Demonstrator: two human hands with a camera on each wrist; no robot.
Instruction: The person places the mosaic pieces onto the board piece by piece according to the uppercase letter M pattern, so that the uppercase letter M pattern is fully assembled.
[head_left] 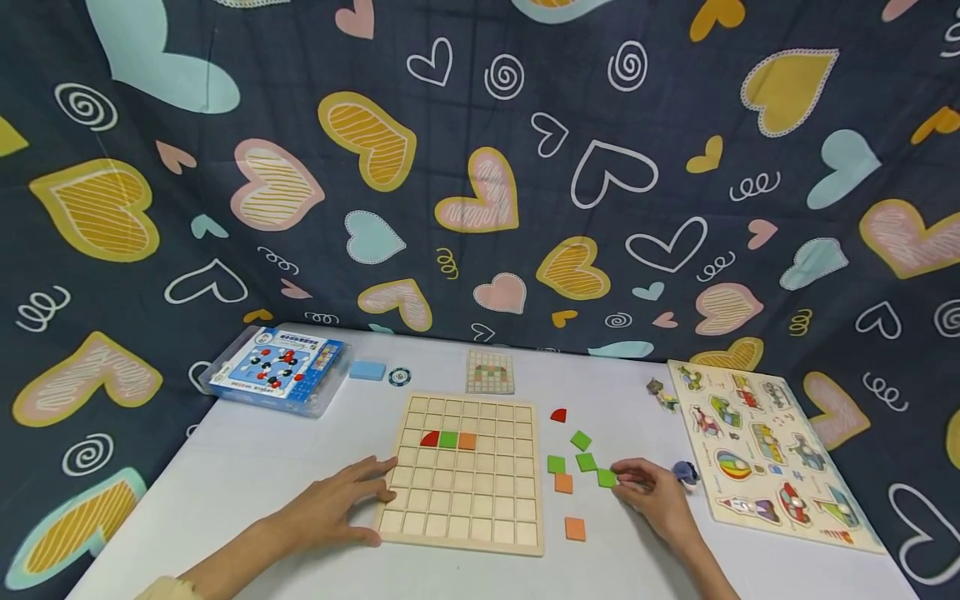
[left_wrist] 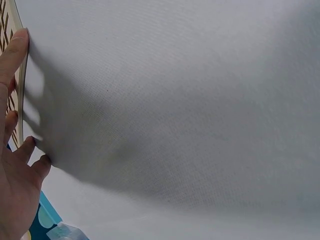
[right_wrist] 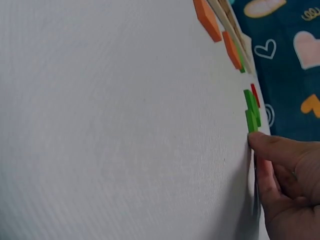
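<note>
A wooden grid board (head_left: 480,504) lies flat on the table, with a red quarter-circle tile (head_left: 430,438), a green tile (head_left: 447,439) and an orange tile (head_left: 467,441) side by side in one row. My left hand (head_left: 337,504) rests with spread fingers at the board's left edge; the left wrist view shows fingertips (left_wrist: 21,37) along that edge. Right of the board, my right hand (head_left: 654,497) pinches the edge of a green square tile (head_left: 606,478) lying on the table. In the right wrist view the thumb (right_wrist: 270,145) meets the tile's near end.
Loose green and orange tiles (head_left: 575,529) and a red quarter-circle (head_left: 558,415) lie right of the board. A pattern card (head_left: 491,372) sits behind it. At left are a boxed set (head_left: 276,371), a blue block (head_left: 367,370) and a round chip (head_left: 400,377); at right, a picture puzzle (head_left: 772,450) and small figures (head_left: 685,473).
</note>
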